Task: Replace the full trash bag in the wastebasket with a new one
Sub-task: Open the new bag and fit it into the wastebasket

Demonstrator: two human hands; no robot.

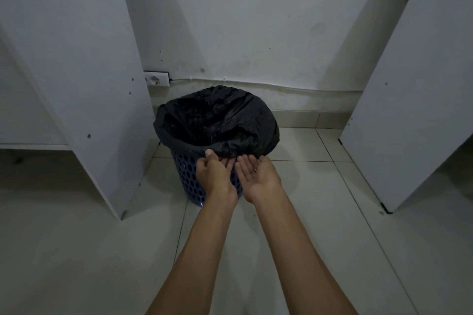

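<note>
Black bag (217, 123) lines the blue wastebasket (189, 176) by the wall; my left hand (213, 174) pinches its folded-over hem, my right hand (257, 174) lies palm-up, fingers straight, underneath, probably to peel it off the rim.

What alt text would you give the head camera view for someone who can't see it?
Two bare hands reach the near edge of a black trash bag lining a blue perforated wastebasket: the left hand pinches the bag's overhang, the right hand lies open, palm up, beside it. The basket stands on a tiled floor between white panels.
</note>
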